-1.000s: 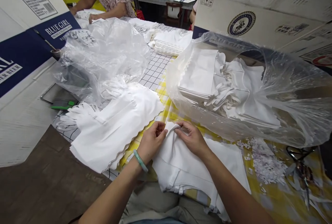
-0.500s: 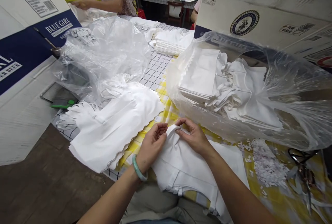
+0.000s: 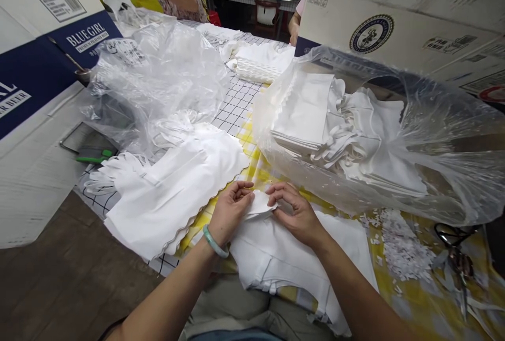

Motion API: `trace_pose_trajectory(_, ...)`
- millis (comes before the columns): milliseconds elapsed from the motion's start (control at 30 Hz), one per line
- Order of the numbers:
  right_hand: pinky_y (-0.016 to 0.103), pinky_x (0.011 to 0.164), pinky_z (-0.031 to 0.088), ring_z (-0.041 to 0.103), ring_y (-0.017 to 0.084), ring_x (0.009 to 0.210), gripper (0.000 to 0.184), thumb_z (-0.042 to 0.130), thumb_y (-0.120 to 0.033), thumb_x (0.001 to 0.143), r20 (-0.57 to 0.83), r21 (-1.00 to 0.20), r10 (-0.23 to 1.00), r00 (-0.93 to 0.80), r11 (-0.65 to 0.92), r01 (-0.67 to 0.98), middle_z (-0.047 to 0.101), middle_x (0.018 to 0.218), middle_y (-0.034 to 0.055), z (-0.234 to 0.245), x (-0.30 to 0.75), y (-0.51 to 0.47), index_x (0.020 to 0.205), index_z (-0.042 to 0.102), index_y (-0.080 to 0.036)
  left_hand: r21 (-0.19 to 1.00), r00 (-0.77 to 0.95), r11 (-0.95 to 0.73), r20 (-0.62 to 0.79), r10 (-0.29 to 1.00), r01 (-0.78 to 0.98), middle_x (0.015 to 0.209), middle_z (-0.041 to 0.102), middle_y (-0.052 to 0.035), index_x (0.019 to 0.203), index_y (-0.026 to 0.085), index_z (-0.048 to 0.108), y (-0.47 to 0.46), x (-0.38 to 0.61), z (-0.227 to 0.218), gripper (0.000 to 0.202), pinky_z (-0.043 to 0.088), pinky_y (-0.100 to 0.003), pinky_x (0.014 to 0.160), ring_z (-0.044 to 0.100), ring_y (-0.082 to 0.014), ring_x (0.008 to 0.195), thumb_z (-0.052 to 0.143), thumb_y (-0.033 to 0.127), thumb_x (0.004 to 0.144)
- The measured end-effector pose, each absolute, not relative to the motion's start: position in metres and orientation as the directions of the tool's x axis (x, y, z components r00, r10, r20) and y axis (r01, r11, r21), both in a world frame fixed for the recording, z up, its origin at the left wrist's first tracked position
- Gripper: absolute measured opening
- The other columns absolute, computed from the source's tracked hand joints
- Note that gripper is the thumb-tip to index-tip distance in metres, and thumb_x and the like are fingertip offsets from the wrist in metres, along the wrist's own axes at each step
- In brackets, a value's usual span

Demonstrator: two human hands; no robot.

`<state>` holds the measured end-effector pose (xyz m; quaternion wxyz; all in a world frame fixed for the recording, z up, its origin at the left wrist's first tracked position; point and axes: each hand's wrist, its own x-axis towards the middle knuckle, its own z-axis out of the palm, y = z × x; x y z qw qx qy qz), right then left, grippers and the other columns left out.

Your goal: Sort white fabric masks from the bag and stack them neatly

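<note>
Worktable covered in yellow-and-white checked cloth (image 3: 254, 162), dark floor showing at lower left.

Item: one white garment (image 3: 284, 243), plain, smooth fabric; seamed band and curved cut-out along the near side, narrow straps below. Location: on the table's near edge, directly before the wearer, its far edge raised and folded between both hands.

Left hand (image 3: 231, 212), green bangle (image 3: 215, 242) at wrist: thumb and fingers closed narrowly on the raised edge. Right hand (image 3: 295, 214): fingers curled, pinching the same edge just beside it.

Adjacent, left: stack of white garments (image 3: 189, 178), wavy-edged. Right: small white scraps (image 3: 408, 249), then scissors (image 3: 460, 264). Beyond: clear plastic bag (image 3: 453, 141) holding folded white pieces (image 3: 305, 107).

Markings: left carton (image 3: 35, 183), white and blue, lettered "BLUE GIRL" and "PREMIUM PILSENER BEER", with a barcode panel, its small print illegible. Right carton (image 3: 406, 9), "PREMIUM PILSENER BEER" on a blue strip, round emblem beneath, handling symbols at left. Crumpled plastic bag (image 3: 177, 78), label unreadable.

Far end: co-worker in floral top (image 3: 169, 1), holding white cloth.
</note>
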<state>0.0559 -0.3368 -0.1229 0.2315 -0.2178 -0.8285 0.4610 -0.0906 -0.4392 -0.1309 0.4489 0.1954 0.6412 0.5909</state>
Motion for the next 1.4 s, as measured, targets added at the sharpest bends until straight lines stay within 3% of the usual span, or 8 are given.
trace_pose_trajectory(300,0.035,0.094,0.042,0.057,0.019,0.104,0.023,0.064,-0.027,0.081,0.039,-0.914,0.572,-0.819,0.353,0.203,0.063,0.106,0.0042,-0.125,0.043,-0.334,0.103,0.060,-0.023,0.972,-0.520,0.124,-0.213,0.827,-0.200,0.083,0.064,-0.0025,0.102,0.017,0.058,-0.449,-0.084,-0.121,0.033,0.047,-0.026,0.075,0.060,-0.0137,0.079,0.067,0.037,0.077)
trace_pose_trajectory(533,0.031,0.089,0.044,0.059,0.017,0.094,0.016,0.061,-0.033,0.085,-0.035,-0.970,0.583,-0.812,0.177,0.169,0.064,0.096,0.0029,-0.112,0.069,-0.333,0.095,0.062,-0.021,0.939,-0.207,0.341,-0.325,0.923,0.046,0.079,0.061,-0.0024,0.084,0.017,0.062,-0.493,-0.072,-0.114,0.024,0.044,-0.025,0.070,0.054,-0.0152,0.076,0.060,0.040,0.083)
trace_pose_trajectory(733,0.035,0.090,0.042,0.058,0.020,0.099,0.017,0.057,-0.025,0.086,-0.119,-0.848,0.523,-0.844,0.388,0.360,0.066,0.102,0.0053,-0.126,0.037,-0.337,0.101,0.062,-0.019,0.860,-0.115,0.451,-0.486,0.867,-0.238,0.074,0.053,-0.0001,0.089,0.016,0.054,-0.508,-0.060,-0.119,0.035,0.040,-0.024,0.054,0.047,-0.0123,0.062,0.054,0.050,0.083)
trace_pose_trajectory(900,0.038,0.092,0.039,0.053,0.022,0.102,0.015,0.055,-0.017,0.086,-0.079,-0.657,0.445,-0.892,0.649,0.383,0.061,0.107,0.0084,-0.138,0.018,-0.343,0.099,0.062,-0.017,0.880,-0.167,0.440,-0.413,0.895,0.181,0.064,0.043,0.0021,0.070,0.017,0.047,-0.512,-0.080,-0.124,0.037,0.034,-0.025,0.056,0.038,-0.0115,0.061,0.044,0.049,0.089)
trace_pose_trajectory(1033,0.040,0.095,0.037,0.048,0.023,0.107,0.028,0.060,-0.020,0.082,-0.143,-0.623,0.426,-0.893,0.663,0.416,0.057,0.113,0.0102,-0.136,0.013,-0.342,0.110,0.058,-0.016,0.816,-0.122,0.382,-0.367,0.922,0.434,0.063,0.045,0.0021,0.065,0.018,0.043,-0.510,-0.087,-0.117,0.037,0.032,-0.027,0.059,0.039,-0.0119,0.061,0.037,0.043,0.093)
trace_pose_trajectory(1133,0.040,0.090,0.038,0.049,0.025,0.101,0.018,0.063,-0.021,0.077,-0.208,-0.585,0.415,-0.886,0.673,0.453,0.059,0.104,0.0092,-0.131,0.010,-0.339,0.095,0.062,-0.017,0.758,-0.085,0.344,-0.359,0.929,0.554,0.064,0.049,0.0013,0.064,0.019,0.044,-0.505,-0.089,-0.112,0.037,0.034,-0.028,0.060,0.043,-0.0126,0.061,0.041,0.044,0.091)
trace_pose_trajectory(1300,0.034,0.089,0.035,0.055,0.018,0.091,0.018,0.067,-0.016,0.072,-0.009,-0.716,0.368,-0.930,0.647,0.263,0.065,0.090,0.0012,-0.123,0.021,-0.340,0.089,0.061,-0.020,0.764,-0.437,0.327,-0.066,0.897,0.556,0.101,0.064,-0.0074,0.106,0.018,0.058,-0.491,-0.101,-0.117,0.038,0.047,-0.032,0.080,0.059,-0.0197,0.087,0.058,0.046,0.081)
trace_pose_trajectory(1400,0.030,0.092,0.034,0.058,0.015,0.092,0.016,0.069,-0.019,0.075,0.118,-0.782,0.374,-0.920,0.606,0.146,0.066,0.091,0.0003,-0.118,0.033,-0.349,0.088,0.059,-0.020,0.861,-0.348,0.264,-0.109,0.931,0.435,0.109,0.066,-0.0085,0.118,0.019,0.058,-0.475,-0.104,-0.124,0.049,0.050,-0.034,0.084,0.063,-0.0225,0.094,0.059,0.047,0.077)
